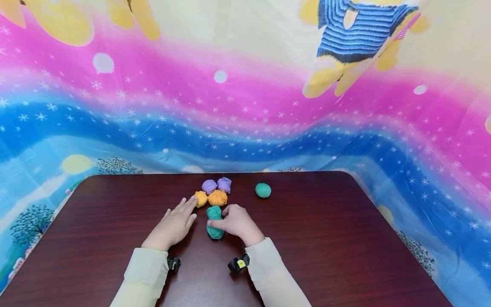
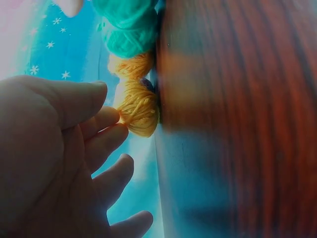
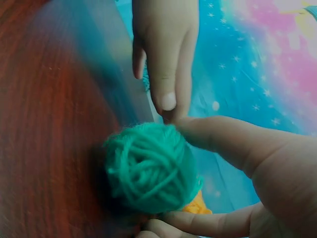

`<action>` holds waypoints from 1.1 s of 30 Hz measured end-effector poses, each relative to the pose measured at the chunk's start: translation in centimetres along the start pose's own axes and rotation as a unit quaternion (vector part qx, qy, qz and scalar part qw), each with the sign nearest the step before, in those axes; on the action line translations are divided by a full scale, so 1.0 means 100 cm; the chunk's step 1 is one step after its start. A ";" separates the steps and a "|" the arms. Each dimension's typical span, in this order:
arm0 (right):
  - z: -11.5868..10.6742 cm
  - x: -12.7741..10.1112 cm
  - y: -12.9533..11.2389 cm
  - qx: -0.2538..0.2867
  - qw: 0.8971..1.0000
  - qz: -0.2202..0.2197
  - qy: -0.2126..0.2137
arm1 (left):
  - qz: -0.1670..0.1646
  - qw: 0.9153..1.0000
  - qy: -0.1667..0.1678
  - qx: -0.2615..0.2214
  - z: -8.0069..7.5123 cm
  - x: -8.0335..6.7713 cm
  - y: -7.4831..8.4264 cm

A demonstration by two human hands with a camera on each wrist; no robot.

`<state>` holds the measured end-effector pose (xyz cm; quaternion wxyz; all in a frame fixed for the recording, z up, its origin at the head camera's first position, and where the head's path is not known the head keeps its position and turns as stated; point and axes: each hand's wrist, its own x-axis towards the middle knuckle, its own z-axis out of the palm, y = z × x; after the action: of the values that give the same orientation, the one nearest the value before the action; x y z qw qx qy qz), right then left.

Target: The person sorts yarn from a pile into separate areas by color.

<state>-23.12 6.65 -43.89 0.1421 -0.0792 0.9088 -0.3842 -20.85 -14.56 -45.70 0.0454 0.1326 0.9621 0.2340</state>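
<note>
From the head view we saw six yarn balls on the table (image 1: 345,238), right hand (image 1: 238,221) pinching a green ball (image 1: 215,221), from the left wrist, left hand (image 2: 59,163) fingers straight, touching an orange ball (image 2: 138,106), from the right wrist, thumb and fingers clamped round green yarn.

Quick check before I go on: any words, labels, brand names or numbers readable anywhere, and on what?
None can be read. The yarn balls carry no labels. The backdrop cloth shows only pictures: stars, trees, cartoon figures. The wrist camera has a small yellow mark, too small to read. The table bears no writing.
</note>
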 end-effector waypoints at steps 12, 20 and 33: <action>0.001 0.004 0.003 0.042 0.999 -0.011 -0.001 | 0.000 1.000 -0.001 -0.004 0.000 0.000 0.001; -0.008 0.006 0.007 0.077 0.997 -0.005 -0.008 | 0.001 1.000 -0.001 -0.001 0.000 -0.002 0.003; -0.034 0.004 0.015 0.135 0.991 -0.023 0.008 | 0.007 1.000 0.007 -0.003 0.000 -0.004 0.006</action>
<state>-24.60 9.87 -42.80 0.1355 -0.0776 0.8475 -0.5072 -20.36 -14.19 -45.39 0.0379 0.1373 0.9607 0.2381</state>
